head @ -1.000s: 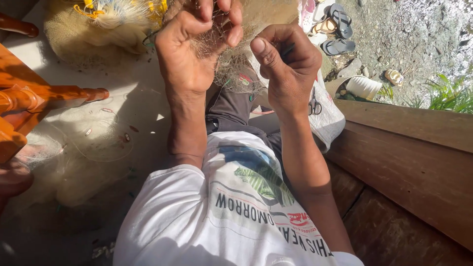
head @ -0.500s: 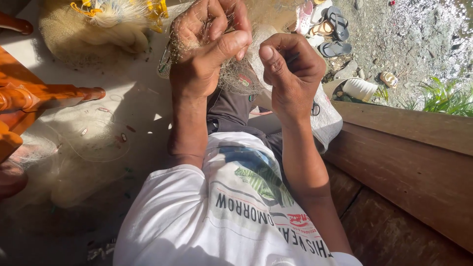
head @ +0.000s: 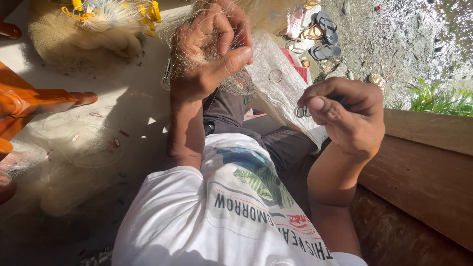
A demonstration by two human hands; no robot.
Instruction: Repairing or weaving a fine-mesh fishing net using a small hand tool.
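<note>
A pale floor (head: 133, 106) carries heaped fishing net (head: 74, 42) with yellow floats (head: 148, 11).

Left hand (head: 212, 54) raised, fingers curled; right hand (head: 347, 116) lower (apparently pinching).

Woven plastic sack (head: 290, 93): white with a red printed patch, lying flat at centre far, across the lap. Can or small container (head: 377, 79): cylindrical, pale with yellowish band, on the gravel, far right. No signs or screens.
</note>
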